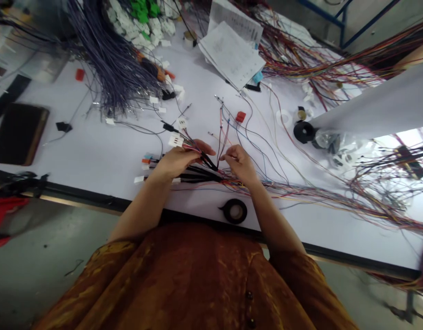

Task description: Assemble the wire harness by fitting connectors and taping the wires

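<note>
A wire harness [239, 182] lies along the front of the table, its left branches wrapped in black tape. Wrapped round some of those branches is my left hand [182, 159], with a white connector [176, 139] sticking out beyond its fingers. My right hand [239, 161] is closed in a pinch beside thin red and blue wires [224, 142] that stand up from the harness. What lies between its fingertips is too small to make out. Nearer my body sits a roll of black tape [235, 211]. A red connector [241, 117] lies beyond my right hand.
Bundled purple wires [111, 59] and a pile of white connectors [139, 27] fill the back left. Papers [232, 55] lie at the back. A white roll [376, 98] stretches across the right, near a plastic bag [345, 151]. A dark wallet-like case [19, 133] lies far left.
</note>
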`<state>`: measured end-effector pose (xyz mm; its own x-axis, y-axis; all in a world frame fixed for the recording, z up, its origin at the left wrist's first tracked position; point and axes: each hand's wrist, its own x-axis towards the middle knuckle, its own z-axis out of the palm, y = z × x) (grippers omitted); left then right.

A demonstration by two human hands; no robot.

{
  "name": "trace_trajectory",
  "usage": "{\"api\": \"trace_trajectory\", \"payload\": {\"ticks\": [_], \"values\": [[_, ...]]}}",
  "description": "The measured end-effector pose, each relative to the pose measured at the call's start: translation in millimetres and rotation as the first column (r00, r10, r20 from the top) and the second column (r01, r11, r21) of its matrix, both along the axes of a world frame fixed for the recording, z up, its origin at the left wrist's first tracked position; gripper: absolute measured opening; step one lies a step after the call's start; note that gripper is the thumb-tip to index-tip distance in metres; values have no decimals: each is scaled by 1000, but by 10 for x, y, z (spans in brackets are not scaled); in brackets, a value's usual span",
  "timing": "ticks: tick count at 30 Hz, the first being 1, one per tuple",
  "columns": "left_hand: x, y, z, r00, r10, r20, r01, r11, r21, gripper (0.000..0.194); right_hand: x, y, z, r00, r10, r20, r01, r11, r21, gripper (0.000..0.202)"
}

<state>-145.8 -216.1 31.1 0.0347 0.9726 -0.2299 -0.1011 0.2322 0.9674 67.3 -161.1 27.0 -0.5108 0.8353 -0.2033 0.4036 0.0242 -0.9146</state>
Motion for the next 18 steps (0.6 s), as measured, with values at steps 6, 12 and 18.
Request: {"api": "trace_trajectory", "payload": {"ticks": [6,12,18], "values": [[-115,-59,95,994,-106,-17,106,993,41,14,-90,354,152,795,449,408,-446,889,-109,21],[-220,-74,125,978,-210,-9,210,978,-6,18,-179,478,146,697,637,330,-561,771,-302,16],[-406,-8,-17,1000,-15,-21,11,984,-176,35,-42,328,-115,881,-89,465,-42,964,262,17]]}}
